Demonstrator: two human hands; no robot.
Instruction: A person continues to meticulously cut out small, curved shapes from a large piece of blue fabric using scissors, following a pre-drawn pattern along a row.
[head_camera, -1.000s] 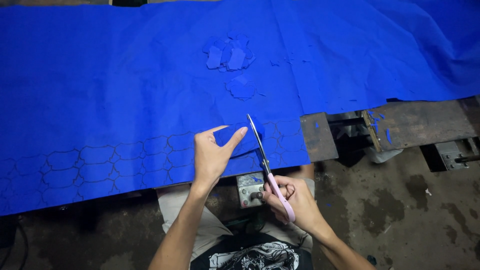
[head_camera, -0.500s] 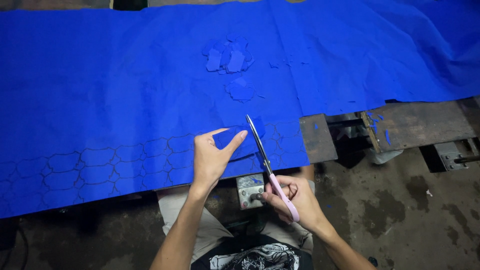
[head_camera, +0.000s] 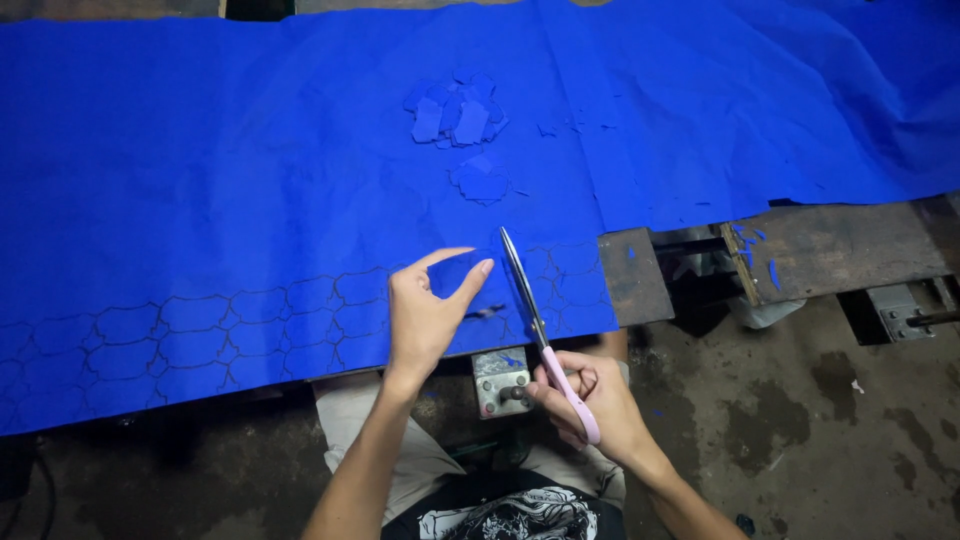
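A large blue sheet (head_camera: 250, 180) covers the workbench, with a row of hexagon-like shapes drawn in dark lines along its near edge. My left hand (head_camera: 425, 315) pinches one of those drawn shapes between thumb and fingers and lifts it slightly. My right hand (head_camera: 590, 405) grips pink-handled scissors (head_camera: 535, 325), their blades reaching into the sheet just right of my left hand. Two small piles of cut blue pieces (head_camera: 455, 110) lie farther back on the sheet.
A bare wooden bench end (head_camera: 835, 245) with blue scraps sticks out at the right. A small metal fitting (head_camera: 500, 380) hangs under the bench edge near my knees. Stained concrete floor (head_camera: 820, 430) lies below at the right.
The scissors have pushed a little farther into the sheet beside my left hand, whose fingers have curled tighter onto the drawn shape.
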